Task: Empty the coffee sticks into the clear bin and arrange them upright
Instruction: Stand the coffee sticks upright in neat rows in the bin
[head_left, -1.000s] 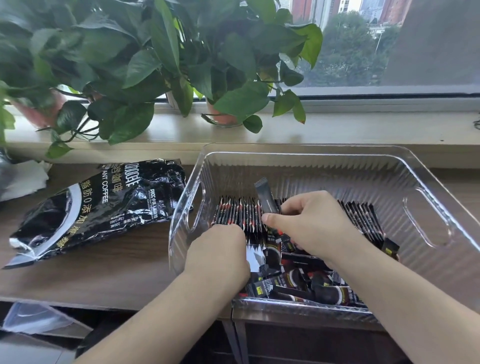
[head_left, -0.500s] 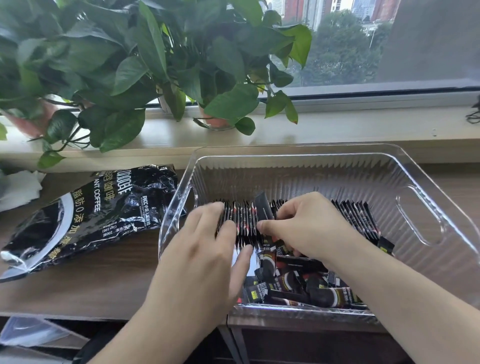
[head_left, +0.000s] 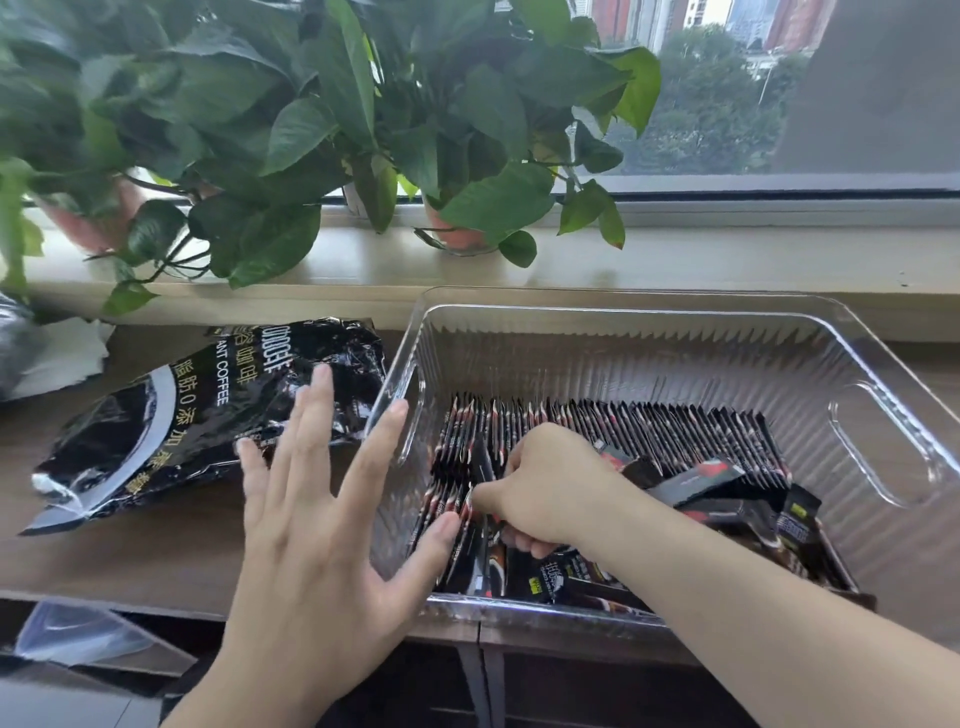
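Head view: the clear bin (head_left: 623, 353) is a rectangle of transparent plastic with finely ribbed walls, a rolled rim and an oblong handle cut-out at each end. It sits on a brown wooden tabletop (head_left: 156, 551).

The coffee sticks (head_left: 675, 431) are slim, glossy black foil sachets with red and white print. All of them are inside the bin. Most stand on end in a tight row across its middle, while others lie flat in a jumble at the near right corner.

The right hand (head_left: 550, 488) is down in the bin, thumb and curled fingers pinching sticks at the left part of the row.

The left hand (head_left: 311, 519) is spread flat with straight fingers over the bin's left wall, holding nothing. Its thumb tip is beside the row's end; contact cannot be told.

A crinkled, shiny black bag (head_left: 208, 410) lies flat just left of the bin. Broad-leaved plants (head_left: 311, 130) stand on the pale sill (head_left: 727, 260) behind.
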